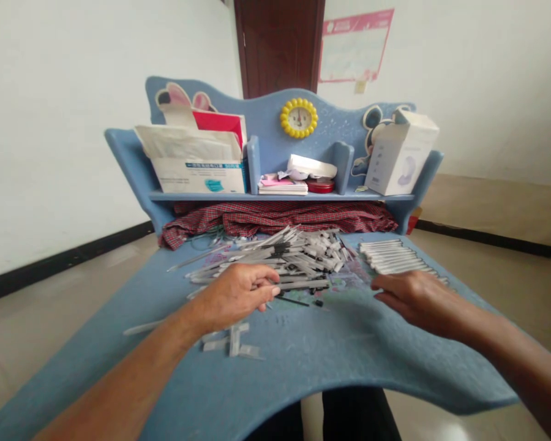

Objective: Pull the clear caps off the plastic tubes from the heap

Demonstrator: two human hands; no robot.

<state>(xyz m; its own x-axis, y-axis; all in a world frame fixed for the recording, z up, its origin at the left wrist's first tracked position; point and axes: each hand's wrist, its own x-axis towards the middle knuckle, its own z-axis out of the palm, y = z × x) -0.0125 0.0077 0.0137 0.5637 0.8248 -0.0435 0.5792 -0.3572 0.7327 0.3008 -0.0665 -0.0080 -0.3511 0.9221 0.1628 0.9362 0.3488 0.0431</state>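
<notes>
My left hand (243, 291) is closed, thumb and fingers pinching a pale pen barrel (305, 284) that points right, in front of the heap. My right hand (406, 297) hovers at the near side of a row of white pens (392, 256). Its fingers are bent, with a small gap at the tips and nothing visible between them. A loose heap of pen parts (298, 251), translucent tubes, dark pieces and clear caps, lies beyond my left hand. Below the held barrel are a thin black stick (294, 301) and a small black piece (318, 303).
Several clear caps (234, 340) and a single tube (143, 328) lie on the blue desk (330, 361) nearer me. Behind the heap is a red checked cloth (275, 215) under a shelf (202, 196) with a mask box (197, 174) and a white box (401, 156).
</notes>
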